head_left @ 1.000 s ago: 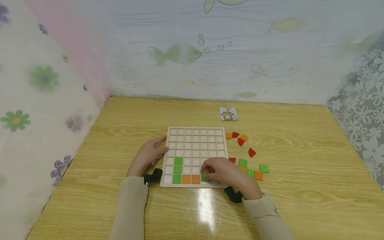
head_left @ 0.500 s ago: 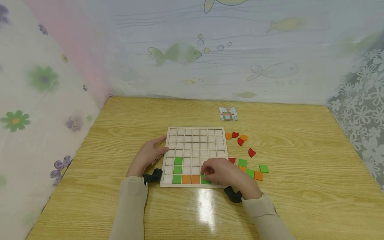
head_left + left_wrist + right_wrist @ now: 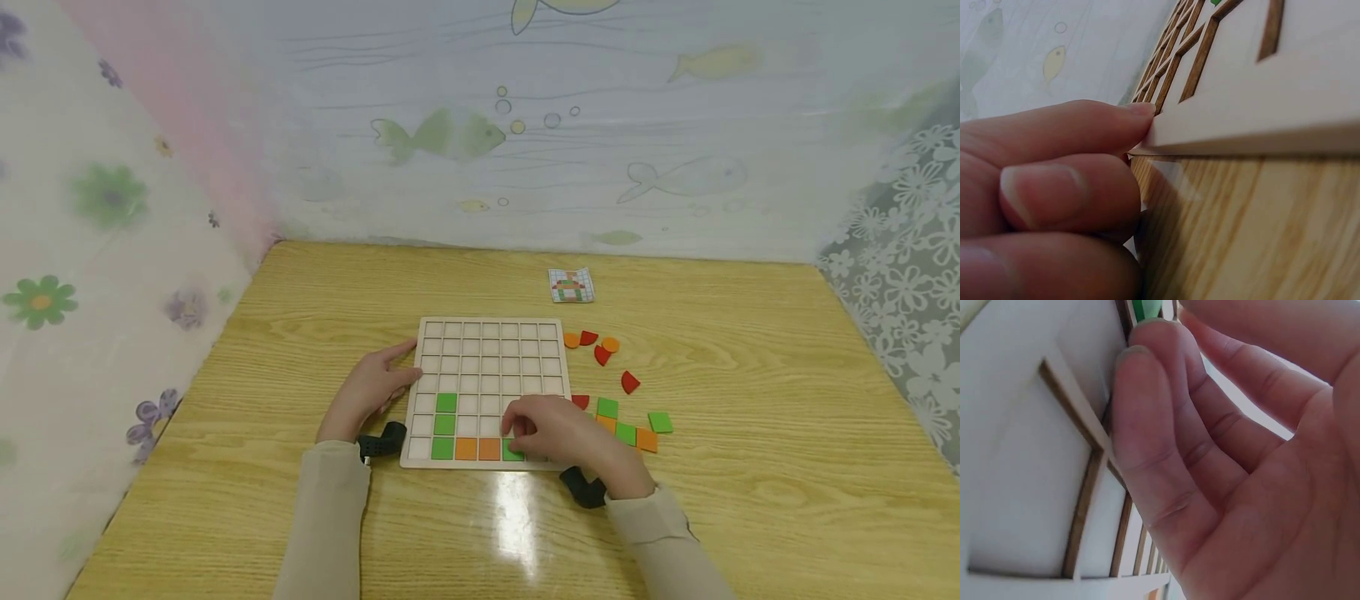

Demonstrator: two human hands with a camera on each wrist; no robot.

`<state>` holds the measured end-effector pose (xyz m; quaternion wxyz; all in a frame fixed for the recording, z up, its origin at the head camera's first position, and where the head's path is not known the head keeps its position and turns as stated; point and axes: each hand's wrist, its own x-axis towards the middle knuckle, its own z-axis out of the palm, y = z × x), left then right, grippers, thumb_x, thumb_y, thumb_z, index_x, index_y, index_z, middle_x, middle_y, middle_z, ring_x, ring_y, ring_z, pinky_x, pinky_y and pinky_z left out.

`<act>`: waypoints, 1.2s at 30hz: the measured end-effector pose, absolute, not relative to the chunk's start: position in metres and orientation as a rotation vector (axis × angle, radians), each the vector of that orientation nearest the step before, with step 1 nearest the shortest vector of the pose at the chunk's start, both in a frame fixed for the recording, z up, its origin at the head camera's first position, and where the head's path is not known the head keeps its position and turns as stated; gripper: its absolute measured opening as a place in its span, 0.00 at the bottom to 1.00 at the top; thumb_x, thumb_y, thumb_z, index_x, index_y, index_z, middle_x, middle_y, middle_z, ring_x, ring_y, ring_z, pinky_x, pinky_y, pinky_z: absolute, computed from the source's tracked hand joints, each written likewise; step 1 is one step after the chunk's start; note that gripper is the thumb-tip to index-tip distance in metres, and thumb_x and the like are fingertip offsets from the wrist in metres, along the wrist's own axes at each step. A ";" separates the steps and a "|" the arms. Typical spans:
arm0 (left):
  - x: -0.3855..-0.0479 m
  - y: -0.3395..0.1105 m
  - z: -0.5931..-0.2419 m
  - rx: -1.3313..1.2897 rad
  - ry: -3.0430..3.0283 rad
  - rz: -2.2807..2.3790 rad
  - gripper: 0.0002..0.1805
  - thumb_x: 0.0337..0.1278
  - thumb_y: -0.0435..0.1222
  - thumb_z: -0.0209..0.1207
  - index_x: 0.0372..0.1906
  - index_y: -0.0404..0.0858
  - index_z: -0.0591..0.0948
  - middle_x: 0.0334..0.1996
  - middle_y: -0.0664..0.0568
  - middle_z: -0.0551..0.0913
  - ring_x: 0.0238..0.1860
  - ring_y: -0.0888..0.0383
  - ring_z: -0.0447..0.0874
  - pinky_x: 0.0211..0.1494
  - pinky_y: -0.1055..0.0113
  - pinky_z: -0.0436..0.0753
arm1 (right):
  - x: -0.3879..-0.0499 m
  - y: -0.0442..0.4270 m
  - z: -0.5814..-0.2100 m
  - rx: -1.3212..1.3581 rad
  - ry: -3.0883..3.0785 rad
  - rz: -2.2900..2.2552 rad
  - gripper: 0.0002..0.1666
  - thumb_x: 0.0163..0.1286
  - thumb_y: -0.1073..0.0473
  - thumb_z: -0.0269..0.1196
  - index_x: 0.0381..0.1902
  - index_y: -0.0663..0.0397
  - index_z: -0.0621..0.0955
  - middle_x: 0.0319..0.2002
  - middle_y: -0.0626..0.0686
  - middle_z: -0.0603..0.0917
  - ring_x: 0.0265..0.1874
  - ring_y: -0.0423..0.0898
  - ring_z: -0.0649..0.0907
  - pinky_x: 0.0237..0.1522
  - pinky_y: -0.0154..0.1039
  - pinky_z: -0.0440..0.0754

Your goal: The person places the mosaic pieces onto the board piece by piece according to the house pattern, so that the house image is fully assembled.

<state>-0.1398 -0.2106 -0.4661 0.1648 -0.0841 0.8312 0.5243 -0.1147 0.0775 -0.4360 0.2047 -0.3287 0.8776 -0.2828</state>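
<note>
A pale wooden grid board (image 3: 491, 363) lies flat on the table. My left hand (image 3: 370, 387) touches its left edge with index finger and thumb. In the left wrist view, a fingertip (image 3: 1141, 111) rests against the board's rim. Over the bottom row, my right hand (image 3: 562, 429) has curled fingers on a green square tile (image 3: 512, 455), which lies in its cell, partly covered. The right wrist view shows a green sliver of it (image 3: 1146, 309) past the fingertips. Left of it lie two orange square tiles (image 3: 477, 449), then a column of green square tiles (image 3: 445, 425).
Loose green and orange squares (image 3: 626, 434) lie right of the board. Red quarter-circle pieces (image 3: 631, 382) and orange discs (image 3: 611, 344) are farther up. A small pattern card (image 3: 571, 285) lies behind the board. Dark wrist devices (image 3: 583, 488) sit near both wrists.
The green tile under my right fingers has gone from slightly tilted to flat in its bottom-row cell. The right hand shifted barely; the left hand stayed where it was.
</note>
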 end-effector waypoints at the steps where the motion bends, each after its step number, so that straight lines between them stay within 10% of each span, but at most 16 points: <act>1: -0.140 -0.211 -0.466 -0.241 2.370 1.493 0.29 0.52 0.44 0.59 0.61 0.61 0.66 0.07 0.52 0.66 0.05 0.59 0.56 0.09 0.68 0.62 | -0.115 0.078 -0.435 -0.910 2.452 -0.789 0.04 0.57 0.57 0.63 0.31 0.42 0.78 0.22 0.39 0.73 0.23 0.37 0.72 0.27 0.33 0.71; 36: -0.140 -0.211 -0.465 -0.235 2.367 1.467 0.29 0.53 0.45 0.58 0.62 0.60 0.64 0.07 0.52 0.66 0.05 0.60 0.55 0.09 0.68 0.62 | -0.137 0.156 -0.419 -0.573 2.514 -0.797 0.06 0.58 0.55 0.63 0.34 0.47 0.79 0.25 0.45 0.75 0.28 0.43 0.72 0.30 0.37 0.70</act>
